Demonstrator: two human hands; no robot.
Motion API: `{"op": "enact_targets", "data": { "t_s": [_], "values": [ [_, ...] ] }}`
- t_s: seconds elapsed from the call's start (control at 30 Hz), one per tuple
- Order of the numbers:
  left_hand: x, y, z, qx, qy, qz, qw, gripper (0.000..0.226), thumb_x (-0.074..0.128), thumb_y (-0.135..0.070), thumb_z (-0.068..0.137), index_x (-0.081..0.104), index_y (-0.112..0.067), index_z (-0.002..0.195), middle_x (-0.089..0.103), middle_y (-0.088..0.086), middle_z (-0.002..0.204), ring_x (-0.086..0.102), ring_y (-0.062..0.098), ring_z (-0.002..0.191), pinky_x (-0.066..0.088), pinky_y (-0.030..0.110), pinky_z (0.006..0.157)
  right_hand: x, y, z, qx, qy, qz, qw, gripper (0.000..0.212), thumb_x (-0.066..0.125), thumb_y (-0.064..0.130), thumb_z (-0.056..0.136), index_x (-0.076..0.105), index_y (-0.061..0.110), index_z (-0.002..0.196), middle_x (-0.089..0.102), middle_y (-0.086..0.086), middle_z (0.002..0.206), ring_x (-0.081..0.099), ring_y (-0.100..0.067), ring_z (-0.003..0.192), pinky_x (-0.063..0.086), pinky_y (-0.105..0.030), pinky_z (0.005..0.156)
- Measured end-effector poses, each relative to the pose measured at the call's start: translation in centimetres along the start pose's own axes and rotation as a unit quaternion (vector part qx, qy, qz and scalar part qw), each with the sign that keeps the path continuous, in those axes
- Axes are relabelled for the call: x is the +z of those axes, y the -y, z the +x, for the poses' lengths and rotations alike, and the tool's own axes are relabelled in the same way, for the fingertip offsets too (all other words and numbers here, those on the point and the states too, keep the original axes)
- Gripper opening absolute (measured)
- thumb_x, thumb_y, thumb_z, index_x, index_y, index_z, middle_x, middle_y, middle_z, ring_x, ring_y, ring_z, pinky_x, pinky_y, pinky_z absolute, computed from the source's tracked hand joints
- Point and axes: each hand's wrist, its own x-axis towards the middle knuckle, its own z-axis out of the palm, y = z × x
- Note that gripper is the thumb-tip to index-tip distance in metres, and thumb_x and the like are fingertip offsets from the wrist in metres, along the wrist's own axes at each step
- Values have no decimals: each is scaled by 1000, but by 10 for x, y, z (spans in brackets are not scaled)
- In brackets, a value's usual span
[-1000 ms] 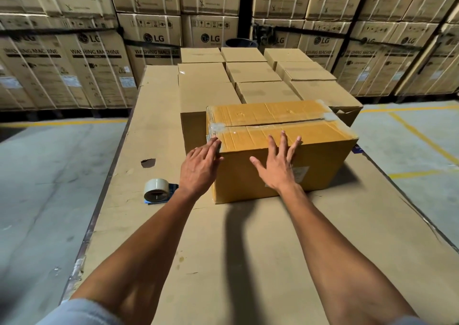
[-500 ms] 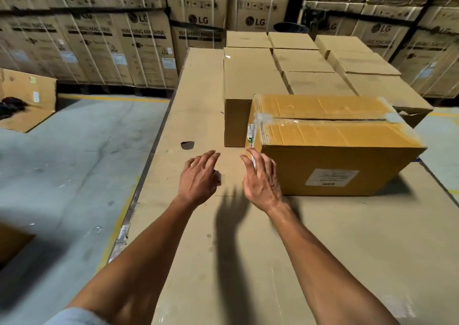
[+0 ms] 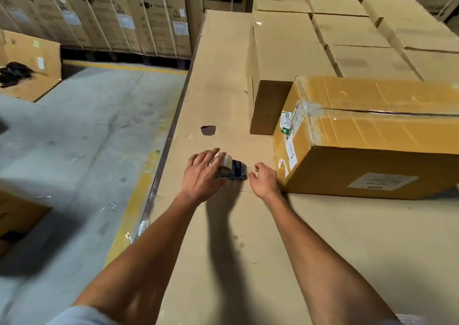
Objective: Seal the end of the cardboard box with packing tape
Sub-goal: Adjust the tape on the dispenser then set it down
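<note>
A yellow-brown cardboard box lies on the cardboard-covered table at the right. Its left end carries labels, and clear tape wrinkles over its top corner where the top flaps meet. A clear tape roll in a blue dispenser rests on the table just left of the box. My left hand lies over the roll with its fingers wrapped around it. My right hand hovers at the dispenser's blue end, fingers curled, holding nothing.
Several plain closed boxes stand behind the yellow-brown box. A hole is torn in the table's cardboard cover. The table's left edge drops to a concrete floor with a yellow line. Large stacked cartons line the back.
Both hands left the box's front and moved left. My left hand came down onto the tape roll. The view swung left, so the box now sits at the right.
</note>
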Motion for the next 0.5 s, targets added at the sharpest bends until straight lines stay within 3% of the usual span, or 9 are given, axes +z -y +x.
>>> {"op": "enact_targets", "data": {
  "t_s": [0.1,0.23,0.5],
  "values": [
    [11,3,17,17,13,-1,1000,87,71,-63,90,36,-35,165,39,-1,173,43,28,153,36,49,122,15,-2,22,86,3,57,995,44,62,41,101,64,15,137,74,-11,133,66,-36,125,53,-42,106],
    [27,2,29,27,24,-9,999,86,71,-64,91,36,-39,165,38,-2,174,42,27,155,36,50,123,28,-5,44,129,-5,77,989,50,64,56,92,70,22,128,77,-3,127,69,-32,120,55,-42,103],
    [50,6,29,27,-6,-30,999,83,70,-59,96,35,-32,167,36,1,174,40,30,155,39,50,121,34,-2,58,181,-25,129,975,24,81,47,85,81,27,98,82,7,98,75,-21,93,60,-32,85]
  ]
}}
